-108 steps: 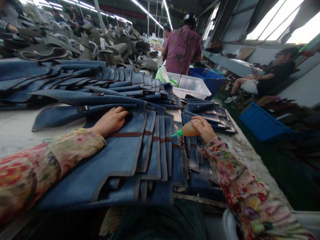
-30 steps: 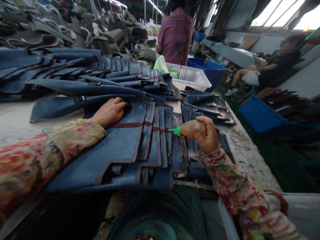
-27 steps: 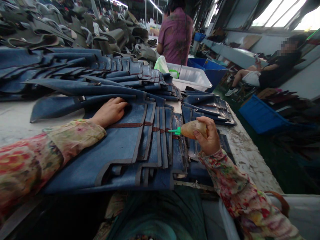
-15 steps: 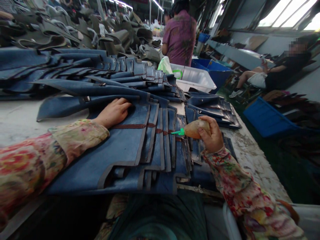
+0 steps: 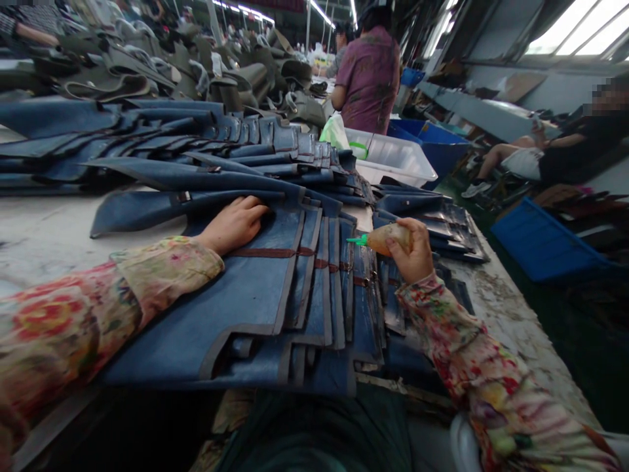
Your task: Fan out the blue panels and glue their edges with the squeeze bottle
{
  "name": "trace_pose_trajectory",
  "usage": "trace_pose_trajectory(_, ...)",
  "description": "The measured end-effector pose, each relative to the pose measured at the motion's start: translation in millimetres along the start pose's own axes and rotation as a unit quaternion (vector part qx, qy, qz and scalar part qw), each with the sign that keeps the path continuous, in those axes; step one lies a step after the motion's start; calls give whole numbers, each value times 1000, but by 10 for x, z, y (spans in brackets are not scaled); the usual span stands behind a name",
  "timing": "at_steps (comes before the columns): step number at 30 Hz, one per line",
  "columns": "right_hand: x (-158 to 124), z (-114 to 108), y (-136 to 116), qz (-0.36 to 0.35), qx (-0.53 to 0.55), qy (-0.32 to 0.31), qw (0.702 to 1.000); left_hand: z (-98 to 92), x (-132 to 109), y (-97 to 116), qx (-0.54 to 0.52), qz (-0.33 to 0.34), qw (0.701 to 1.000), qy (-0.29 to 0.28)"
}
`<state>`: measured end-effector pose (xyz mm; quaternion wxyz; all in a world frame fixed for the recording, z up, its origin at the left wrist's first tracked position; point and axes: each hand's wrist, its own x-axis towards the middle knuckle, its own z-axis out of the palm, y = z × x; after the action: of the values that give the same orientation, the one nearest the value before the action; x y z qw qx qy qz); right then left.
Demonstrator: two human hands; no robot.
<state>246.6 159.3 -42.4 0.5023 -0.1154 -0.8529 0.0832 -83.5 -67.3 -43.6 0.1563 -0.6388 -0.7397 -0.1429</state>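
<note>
Fanned along the near edge of the bench (image 5: 515,308), the blue panels (image 5: 246,288) look smooth and faintly glossy, grey-bordered, crossed by a dark brown strip (image 5: 268,252). The left hand (image 5: 234,226) lies palm-down, loosely extended, on the top one. The right hand (image 5: 415,252) curls around a cloudy amber bottle (image 5: 386,240), held sideways above the layered ends, green nozzle (image 5: 358,240) towards the left hand.

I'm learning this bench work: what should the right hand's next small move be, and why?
Probably have the right hand draw the squeeze bottle along an edge of the fanned blue pieces: its green nozzle points over them, and the left hand rests on them.
</note>
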Motion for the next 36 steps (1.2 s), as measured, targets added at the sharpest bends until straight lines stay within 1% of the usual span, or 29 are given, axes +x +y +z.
trace_pose_trajectory(5,111,140,202,38,-15,25,999,-9,-3,18,-7,-2,1000,-3)
trace_pose_trajectory(10,199,229,282,94,-9,45,995,21,-4,0,-11,0,1000,0)
trace_pose_trajectory(14,147,159,248,147,7,46,988,32,-4,-4,-3,-1,1000,0)
trace_pose_trajectory(16,78,89,234,185,18,22,982,28,-2,2,-2,0,1000,1)
trace_pose_trajectory(19,-14,25,269,252,54,-19,966,25,3,8,-2,0,1000,1)
trace_pose_trajectory(20,-27,27,293,271,72,-21,960,27,4,7,-2,-1,1000,1)
trace_pose_trajectory(22,-7,62,339,287,109,0,952,31,8,3,-4,0,1000,-1)
trace_pose_trajectory(25,124,143,342,266,130,25,955,31,10,1,-7,3,1000,2)
trace_pose_trajectory(29,322,190,181,223,95,3,970,14,10,20,-4,2,1000,2)
trace_pose_trajectory(33,377,201,7,173,65,-11,983,5,10,36,-2,2,1000,3)
trace_pose_trajectory(36,392,245,-17,136,43,-3,990,6,10,41,-1,1,1000,-2)
